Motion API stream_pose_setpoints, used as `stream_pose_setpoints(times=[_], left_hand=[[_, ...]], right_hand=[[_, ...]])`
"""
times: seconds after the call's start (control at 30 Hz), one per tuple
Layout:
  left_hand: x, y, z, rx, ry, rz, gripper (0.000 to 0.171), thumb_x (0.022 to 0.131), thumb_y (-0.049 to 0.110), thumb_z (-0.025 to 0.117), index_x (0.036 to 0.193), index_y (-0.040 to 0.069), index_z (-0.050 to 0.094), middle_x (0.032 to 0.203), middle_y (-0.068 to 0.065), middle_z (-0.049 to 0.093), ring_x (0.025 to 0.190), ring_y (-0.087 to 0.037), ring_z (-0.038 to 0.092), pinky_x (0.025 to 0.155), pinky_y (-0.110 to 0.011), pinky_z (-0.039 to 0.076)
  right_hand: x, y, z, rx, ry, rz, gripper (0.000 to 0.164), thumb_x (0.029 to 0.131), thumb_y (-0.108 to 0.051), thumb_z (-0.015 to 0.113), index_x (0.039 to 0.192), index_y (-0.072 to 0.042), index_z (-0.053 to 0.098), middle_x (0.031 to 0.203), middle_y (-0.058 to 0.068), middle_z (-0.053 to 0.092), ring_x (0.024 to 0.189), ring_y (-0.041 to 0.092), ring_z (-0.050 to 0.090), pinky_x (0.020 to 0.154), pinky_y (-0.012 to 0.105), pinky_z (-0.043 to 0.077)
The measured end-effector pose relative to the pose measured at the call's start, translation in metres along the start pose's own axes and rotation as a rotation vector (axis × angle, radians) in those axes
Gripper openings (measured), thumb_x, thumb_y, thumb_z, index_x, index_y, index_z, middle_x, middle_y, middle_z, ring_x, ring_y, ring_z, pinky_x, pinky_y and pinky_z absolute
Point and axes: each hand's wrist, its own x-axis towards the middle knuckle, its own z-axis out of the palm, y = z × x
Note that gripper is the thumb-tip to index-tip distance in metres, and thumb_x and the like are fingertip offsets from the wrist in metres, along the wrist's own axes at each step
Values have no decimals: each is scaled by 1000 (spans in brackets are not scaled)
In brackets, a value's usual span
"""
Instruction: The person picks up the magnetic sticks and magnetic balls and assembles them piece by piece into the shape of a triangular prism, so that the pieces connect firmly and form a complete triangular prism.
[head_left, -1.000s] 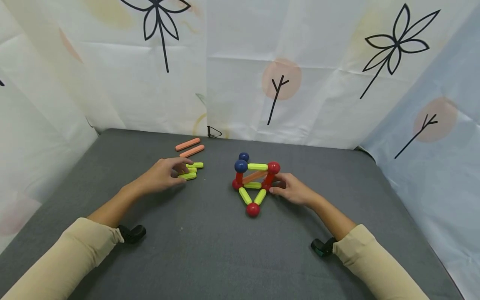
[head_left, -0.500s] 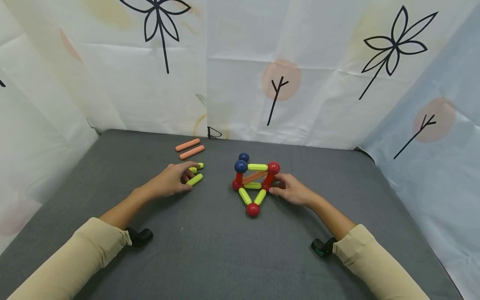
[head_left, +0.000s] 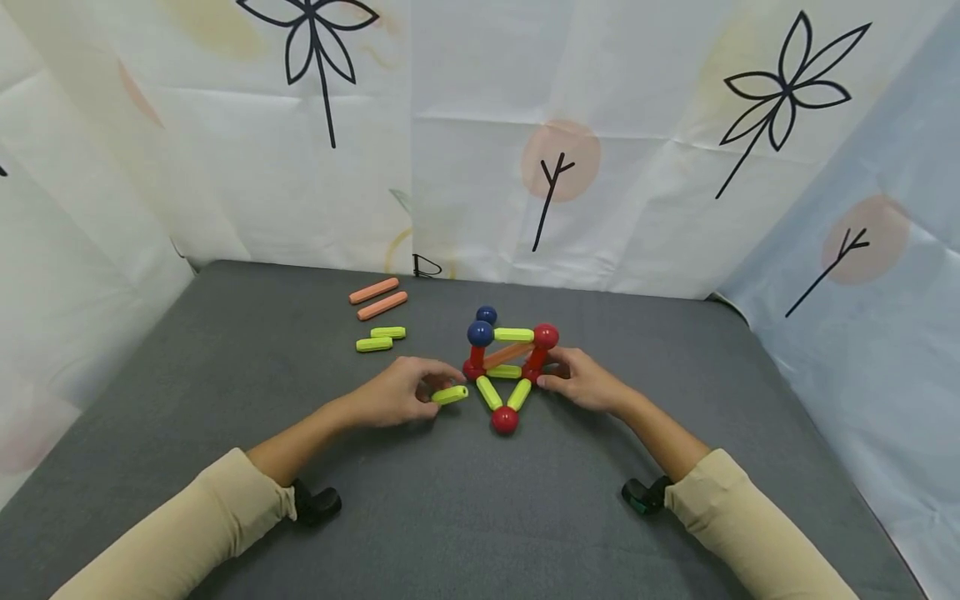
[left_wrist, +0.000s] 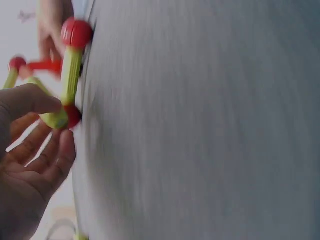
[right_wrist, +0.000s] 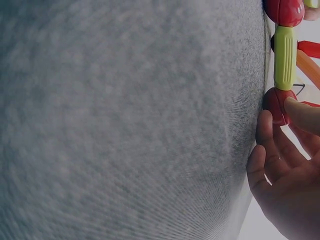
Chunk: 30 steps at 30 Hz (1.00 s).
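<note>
My left hand (head_left: 405, 390) has moved right across the grey table (head_left: 450, 517), bringing one yellow-green rod (head_left: 452, 395) away from two other yellow-green rods (head_left: 374, 343) to just beside the ball-and-rod frame (head_left: 504, 372). I pinch that rod between thumb and fingers, while my right hand (head_left: 588, 381) grips the red ball (right_wrist: 275, 106) at the frame's right base corner. Two orange rods (head_left: 382, 306) lie beyond the yellow-green pair.

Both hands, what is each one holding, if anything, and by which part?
The left hand pinches a yellow-green rod by its end farther from the ball-and-rod structure; the right hand holds that structure by a lower red ball.
</note>
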Motion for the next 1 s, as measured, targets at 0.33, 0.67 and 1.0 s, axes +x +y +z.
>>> stream_pose_setpoints(times=[0.33,0.67,1.0], left_hand=[[34,30,38,-262,109,101,29,86,5,77,114,4,66,108,-5,68,101,-14,67,86,-29,55],[42,32,47,-200,35,59,34,88,6,75,121,2,66,111,-7,70,102,-16,65,87,-28,55],[40,31,45,-183,1,63,39,90,8,74,127,2,64,115,-7,69,102,-18,65,87,-29,55]], right_hand=[[0,1,1,-8,6,-18,37,99,-4,58,134,7,52,131,22,59,120,39,58,100,51,47],[-1,-1,0,-1,9,-20,35,99,-3,58,133,7,53,129,22,60,119,39,59,98,51,48],[-1,0,1,-11,12,-7,36,99,-5,59,133,5,54,131,22,60,118,38,60,97,51,49]])
